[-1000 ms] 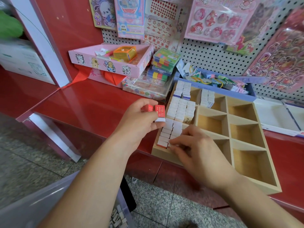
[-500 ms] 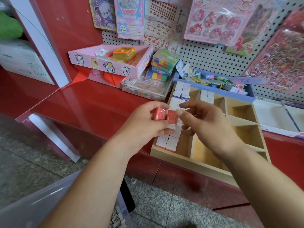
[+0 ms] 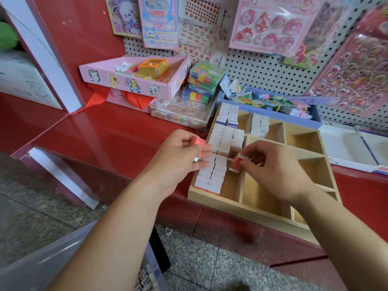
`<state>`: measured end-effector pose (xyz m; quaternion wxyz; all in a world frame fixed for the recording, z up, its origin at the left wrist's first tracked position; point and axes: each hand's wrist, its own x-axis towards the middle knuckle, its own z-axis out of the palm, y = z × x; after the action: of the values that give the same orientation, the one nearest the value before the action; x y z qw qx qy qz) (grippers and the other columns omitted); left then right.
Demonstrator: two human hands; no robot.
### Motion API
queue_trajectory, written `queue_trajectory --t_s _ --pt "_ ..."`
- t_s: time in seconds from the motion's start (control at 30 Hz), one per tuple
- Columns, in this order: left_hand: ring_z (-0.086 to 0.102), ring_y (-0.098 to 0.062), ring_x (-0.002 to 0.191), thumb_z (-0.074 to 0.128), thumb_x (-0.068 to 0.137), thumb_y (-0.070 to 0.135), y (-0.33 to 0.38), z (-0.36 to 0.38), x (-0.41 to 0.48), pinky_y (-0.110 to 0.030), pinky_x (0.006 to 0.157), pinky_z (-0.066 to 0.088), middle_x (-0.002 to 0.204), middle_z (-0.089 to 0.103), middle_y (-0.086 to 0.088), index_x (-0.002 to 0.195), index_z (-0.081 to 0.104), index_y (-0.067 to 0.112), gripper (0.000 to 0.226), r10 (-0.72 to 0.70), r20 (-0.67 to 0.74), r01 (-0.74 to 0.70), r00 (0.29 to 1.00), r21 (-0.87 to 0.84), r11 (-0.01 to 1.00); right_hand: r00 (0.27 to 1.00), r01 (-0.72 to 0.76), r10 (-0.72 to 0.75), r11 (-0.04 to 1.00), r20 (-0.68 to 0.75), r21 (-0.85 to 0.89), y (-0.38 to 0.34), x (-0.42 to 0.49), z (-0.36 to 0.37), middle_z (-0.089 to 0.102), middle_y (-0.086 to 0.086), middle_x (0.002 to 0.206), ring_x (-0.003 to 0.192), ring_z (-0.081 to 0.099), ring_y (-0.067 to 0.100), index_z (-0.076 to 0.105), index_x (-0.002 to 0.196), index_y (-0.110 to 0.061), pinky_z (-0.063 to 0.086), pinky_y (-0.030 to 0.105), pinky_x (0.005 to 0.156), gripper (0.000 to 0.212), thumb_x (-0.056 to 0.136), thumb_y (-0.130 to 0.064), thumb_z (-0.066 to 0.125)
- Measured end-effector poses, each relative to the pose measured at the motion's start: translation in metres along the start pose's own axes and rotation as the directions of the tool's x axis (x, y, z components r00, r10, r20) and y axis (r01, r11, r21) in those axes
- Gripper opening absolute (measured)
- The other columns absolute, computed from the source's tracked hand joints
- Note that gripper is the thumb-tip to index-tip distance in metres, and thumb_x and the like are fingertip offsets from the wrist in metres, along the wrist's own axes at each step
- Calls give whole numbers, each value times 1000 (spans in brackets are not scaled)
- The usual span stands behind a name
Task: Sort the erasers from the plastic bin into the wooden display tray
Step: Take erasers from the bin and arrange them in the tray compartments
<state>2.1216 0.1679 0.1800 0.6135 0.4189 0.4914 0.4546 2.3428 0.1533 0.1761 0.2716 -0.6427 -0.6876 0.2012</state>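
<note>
the wooden tray [image 3: 231,204] has its left column mostly filled, the rest mostly bare; left hand [image 3: 178,158] and right hand [image 3: 279,171] each pinch a red eraser [image 3: 237,163].

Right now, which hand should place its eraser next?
Probably the right hand: its red eraser hangs over the wooden tray beside packed rows. The left hand holds a second eraser at the edge.

Bare counter [image 3: 109,135] lies open left of the wooden tray [image 3: 212,199]. Packed erasers [image 3: 225,139] fill its left column; right compartments [image 3: 260,194] stand free. A pink box [image 3: 130,80] crowds the far side.
</note>
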Motion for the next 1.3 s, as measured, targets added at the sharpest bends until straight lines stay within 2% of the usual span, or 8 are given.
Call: queue_trajectory --t_s 0.13,0.37,0.5,0.7,0.83,0.93,1.07,1.3 --pt "75 -18 101 59 101 4 -2 0 1 -36 81 63 109 75 -10 108 64 8 9 6 -19 -5 1000 51 999 997 71 -73 989 -12 -130 0 1 15 58 -15 90 78 57 3 71 92 -27 41 6 67 8 87 -23 76" --pt "73 -19 103 70 94 4 -7 -6 4 -27 81 60 100 75 0 100 74 28 25 78 -19 -75 997 139 988 994 108 -108 969 15 -220 -6 1 22 55 -16 82 72 54 6 69 103 -26 49 24 67 18 87 -25 77" --pt "72 -16 104 63 94 -6 -7 -5 5 -29 84 60 108 76 -2 107 72 30 39 102 43 -108 994 189 976 997 51 -54 997 -54 -49 -13 3 9 64 -11 81 73 58 4 66 100 -32 41 13 61 15 87 -30 74" --pt "74 -15 98 74 88 0 -7 2 3 -34 91 59 101 79 0 112 71 20 32 161 118 -185 980 240 953 996 89 -86 942 -24 323 -44 1 12 68 -20 76 65 65 9 71 96 -28 57 27 66 10 88 -26 77" --pt "71 -5 97 76 88 14 -13 0 2 -33 94 57 101 76 10 105 71 30 24 261 79 -270 962 405 874 997 58 -35 916 -65 396 -40 3 9 75 1 83 76 69 26 72 97 -22 60 29 67 17 84 -19 82" --pt "65 4 93 73 90 27 -15 -10 0 -18 81 48 104 68 15 109 66 37 23 237 -16 -189 971 556 809 995 44 -15 952 -99 304 -25 1 -7 73 1 84 77 68 21 69 98 -21 58 28 71 25 79 -16 86" --pt "62 1 95 66 91 48 -16 -17 -5 -22 78 44 110 62 15 121 58 39 32 43 3 -36 999 623 782 999 33 -33 985 -1 167 -11 -7 -17 73 -6 81 73 67 14 71 91 -26 58 33 73 20 79 -21 85" --pt "57 -7 115 66 89 56 -20 -16 -12 -35 100 46 126 58 12 131 56 39 47 -54 29 20 998 686 727 982 186 -187 967 12 -174 -6 -6 16 60 -11 90 74 57 5 71 94 -23 41 9 65 17 82 -19 83"
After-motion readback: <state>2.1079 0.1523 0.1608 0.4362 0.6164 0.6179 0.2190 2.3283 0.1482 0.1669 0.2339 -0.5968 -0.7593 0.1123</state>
